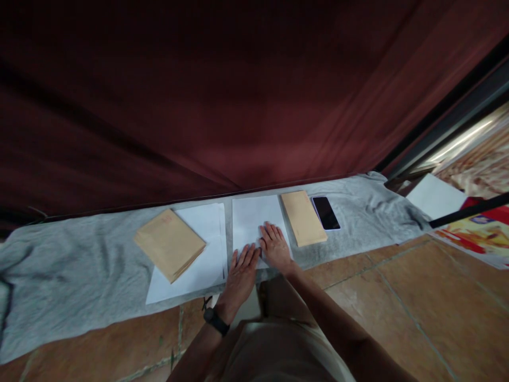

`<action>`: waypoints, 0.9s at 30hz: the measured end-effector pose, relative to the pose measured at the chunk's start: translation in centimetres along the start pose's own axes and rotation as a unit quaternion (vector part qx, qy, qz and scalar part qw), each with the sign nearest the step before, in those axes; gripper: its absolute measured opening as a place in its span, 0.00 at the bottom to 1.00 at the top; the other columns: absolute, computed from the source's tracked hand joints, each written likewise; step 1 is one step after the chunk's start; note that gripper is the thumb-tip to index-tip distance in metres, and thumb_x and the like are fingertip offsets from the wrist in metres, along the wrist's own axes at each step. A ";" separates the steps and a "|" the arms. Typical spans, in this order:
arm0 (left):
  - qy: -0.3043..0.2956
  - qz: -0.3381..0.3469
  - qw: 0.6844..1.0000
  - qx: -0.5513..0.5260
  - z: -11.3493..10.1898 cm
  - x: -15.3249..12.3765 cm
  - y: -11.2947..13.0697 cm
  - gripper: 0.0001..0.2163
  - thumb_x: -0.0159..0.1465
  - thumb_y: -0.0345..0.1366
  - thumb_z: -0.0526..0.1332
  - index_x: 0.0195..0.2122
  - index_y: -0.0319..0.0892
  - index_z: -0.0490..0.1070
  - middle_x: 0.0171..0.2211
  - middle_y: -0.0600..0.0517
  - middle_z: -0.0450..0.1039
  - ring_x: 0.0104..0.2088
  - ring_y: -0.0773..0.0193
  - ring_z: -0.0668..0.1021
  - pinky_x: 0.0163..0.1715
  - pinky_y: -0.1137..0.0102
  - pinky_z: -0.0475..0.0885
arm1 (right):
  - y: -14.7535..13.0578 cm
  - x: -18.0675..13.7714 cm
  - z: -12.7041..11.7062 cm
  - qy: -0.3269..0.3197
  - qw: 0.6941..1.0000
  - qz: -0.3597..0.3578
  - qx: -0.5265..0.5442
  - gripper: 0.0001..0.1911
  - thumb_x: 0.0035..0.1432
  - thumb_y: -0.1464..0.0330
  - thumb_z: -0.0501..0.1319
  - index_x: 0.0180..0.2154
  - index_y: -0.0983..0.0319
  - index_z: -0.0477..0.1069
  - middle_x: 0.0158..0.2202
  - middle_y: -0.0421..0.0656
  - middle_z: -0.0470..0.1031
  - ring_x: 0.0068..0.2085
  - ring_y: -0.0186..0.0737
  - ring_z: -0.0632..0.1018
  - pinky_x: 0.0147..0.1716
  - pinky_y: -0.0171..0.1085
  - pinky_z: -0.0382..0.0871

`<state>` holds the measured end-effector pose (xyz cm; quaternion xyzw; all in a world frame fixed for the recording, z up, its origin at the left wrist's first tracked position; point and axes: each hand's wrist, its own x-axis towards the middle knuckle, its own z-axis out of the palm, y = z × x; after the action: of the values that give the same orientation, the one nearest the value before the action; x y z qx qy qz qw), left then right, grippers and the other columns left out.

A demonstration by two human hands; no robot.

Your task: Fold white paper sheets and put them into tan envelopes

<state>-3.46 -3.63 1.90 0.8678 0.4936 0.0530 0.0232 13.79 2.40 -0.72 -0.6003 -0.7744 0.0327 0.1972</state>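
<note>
A white sheet of paper (252, 215) lies in front of me on a grey cloth. My left hand (243, 271) rests flat on its near edge, fingers stretched out, with a dark watch on the wrist. On the lower right part of the same sheet lies my right hand (275, 246), its fingers spread and pointing away from me. Just right of the sheet is a tan envelope (303, 218). To the left, a stack of tan envelopes (170, 245) sits at an angle on more white paper (212, 228).
A phone (326, 213) lies beside the right-hand envelope. The grey cloth (91, 270) covers a long narrow surface against a dark red curtain (238, 106). At the far right stand a white box-like thing (435, 196) and a red and yellow package (483, 236). Tiled floor (382, 297) shows below.
</note>
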 end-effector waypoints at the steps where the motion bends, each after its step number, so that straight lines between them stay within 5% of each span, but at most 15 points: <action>1: -0.001 -0.003 1.000 -0.003 -0.1 0.0 0.1 0.30 0.67 0.24 0.49 0.70 0.46 0.57 0.71 0.47 0.57 0.71 0.54 0.58 0.69 0.46 0.54 | 0.0 -0.1 -0.1 -0.002 1.000 -0.001 -0.003 0.26 0.72 0.64 0.52 0.67 0.65 0.62 0.70 0.54 0.59 0.70 0.52 0.59 0.67 0.54 0.54; 5: -0.013 -0.031 0.999 -0.013 -0.6 0.6 1.0 0.24 0.70 0.35 0.53 0.67 0.41 0.62 0.69 0.43 0.61 0.70 0.49 0.62 0.67 0.47 0.59 | 0.3 0.3 -0.5 -0.019 1.000 -0.013 -0.002 0.26 0.72 0.64 0.52 0.67 0.64 0.61 0.70 0.54 0.58 0.70 0.51 0.60 0.68 0.54 0.53; 12: 0.030 -0.056 0.997 -0.042 0.2 1.4 0.9 0.25 0.70 0.41 0.54 0.66 0.37 0.62 0.69 0.37 0.60 0.67 0.44 0.65 0.63 0.46 0.63 | 1.2 0.6 -1.3 -0.020 0.999 -0.009 0.025 0.24 0.71 0.67 0.51 0.65 0.66 0.64 0.70 0.53 0.59 0.70 0.49 0.60 0.68 0.50 0.55; 18: 0.138 -0.196 0.959 -0.152 1.8 1.9 -1.9 0.23 0.69 0.37 0.53 0.64 0.36 0.65 0.67 0.34 0.62 0.66 0.45 0.67 0.61 0.49 0.68 | 1.9 -2.6 -0.7 0.044 0.996 0.079 0.018 0.28 0.69 0.68 0.53 0.67 0.68 0.59 0.71 0.58 0.56 0.71 0.55 0.58 0.65 0.58 0.57; 23: 0.115 -0.269 0.940 -0.174 0.0 4.2 -3.1 0.21 0.67 0.35 0.55 0.60 0.36 0.70 0.56 0.37 0.73 0.58 0.48 0.75 0.60 0.54 0.69 | 1.8 -3.8 -0.5 0.033 0.996 0.086 -0.011 0.27 0.70 0.66 0.52 0.67 0.66 0.60 0.71 0.57 0.57 0.69 0.56 0.61 0.66 0.57 0.55; 27: 0.086 -0.361 0.908 -0.193 -1.6 6.6 -4.6 0.22 0.67 0.36 0.57 0.62 0.36 0.67 0.44 0.41 0.78 0.44 0.53 0.81 0.46 0.61 0.75 | 1.7 -3.5 -0.8 0.029 0.997 0.071 -0.019 0.27 0.71 0.64 0.51 0.68 0.65 0.60 0.70 0.55 0.59 0.69 0.54 0.61 0.67 0.56 0.53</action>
<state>-4.23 4.32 3.54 0.6010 0.7534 0.2096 0.1650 16.37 -0.56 -1.36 -0.6582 -0.7241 0.0147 0.2054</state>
